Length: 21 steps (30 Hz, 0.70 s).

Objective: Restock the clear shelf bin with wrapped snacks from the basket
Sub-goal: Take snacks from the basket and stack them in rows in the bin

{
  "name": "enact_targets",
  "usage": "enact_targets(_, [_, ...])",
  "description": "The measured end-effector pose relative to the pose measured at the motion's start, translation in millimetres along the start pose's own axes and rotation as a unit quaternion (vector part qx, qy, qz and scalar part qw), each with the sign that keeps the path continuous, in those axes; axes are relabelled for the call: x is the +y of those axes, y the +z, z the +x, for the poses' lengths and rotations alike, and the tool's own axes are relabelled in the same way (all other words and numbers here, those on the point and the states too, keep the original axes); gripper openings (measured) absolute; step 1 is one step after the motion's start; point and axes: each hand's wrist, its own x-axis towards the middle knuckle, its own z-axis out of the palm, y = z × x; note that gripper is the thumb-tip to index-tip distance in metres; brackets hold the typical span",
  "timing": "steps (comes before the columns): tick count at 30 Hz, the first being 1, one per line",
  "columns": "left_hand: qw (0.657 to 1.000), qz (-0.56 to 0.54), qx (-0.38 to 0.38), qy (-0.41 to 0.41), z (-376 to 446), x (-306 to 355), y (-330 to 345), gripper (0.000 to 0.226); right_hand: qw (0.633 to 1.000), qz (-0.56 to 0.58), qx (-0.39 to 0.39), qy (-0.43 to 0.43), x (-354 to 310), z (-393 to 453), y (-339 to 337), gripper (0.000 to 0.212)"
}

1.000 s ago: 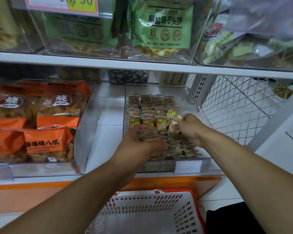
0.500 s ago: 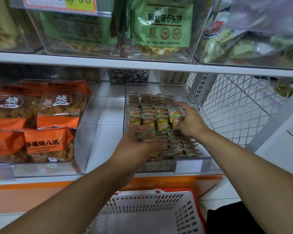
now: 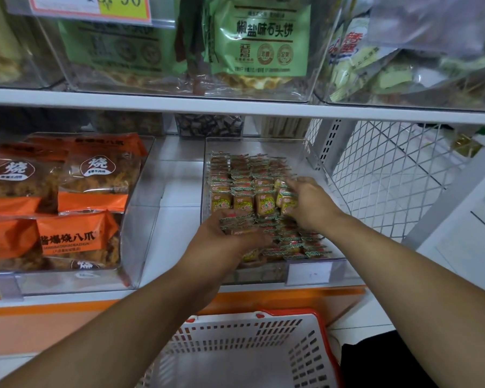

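- Dozens of wrapped snacks fill the clear bin at centre frame, above the basket.
- Our left hand cups a small stack; our right hand pinches upright packets.
- We judge them light, crinkly, slippery; best gripped across the flat faces.

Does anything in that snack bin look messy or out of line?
Yes: the wrapped snacks form tidy rows at the back of the clear bin, but those near the right hand lean askew, and the front ones lie jumbled.
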Motion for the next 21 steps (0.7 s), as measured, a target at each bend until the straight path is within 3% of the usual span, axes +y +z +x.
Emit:
enact_targets(7, [1.000, -0.030, -0.006, 0.006, 1.3, -2.1, -1.6, 0.057, 0.997, 0.056, 0.049, 0.000, 5.4, 4.1, -2.5, 0.057])
enact_targets(14, [1.000, -0.013, -0.004, 0.009, 2.3, -2.7, -0.1, 0.071, 0.995, 0.097, 0.026, 0.007, 4.1, 5.3, -0.6, 0.062])
enact_targets(17, [1.000, -0.021, -0.010, 0.011, 1.8, -2.9, -0.4, 0.064, 0.997, 0.072, 0.015, -0.003, -0.3, 3.7, -1.6, 0.072])
enact_targets(21, [0.999, -0.035, -0.013, 0.012, 1.3, -3.5, -0.2, 0.061, 0.998, 0.040, 0.037, -0.021, -1.2, 3.5, 1.0, 0.069])
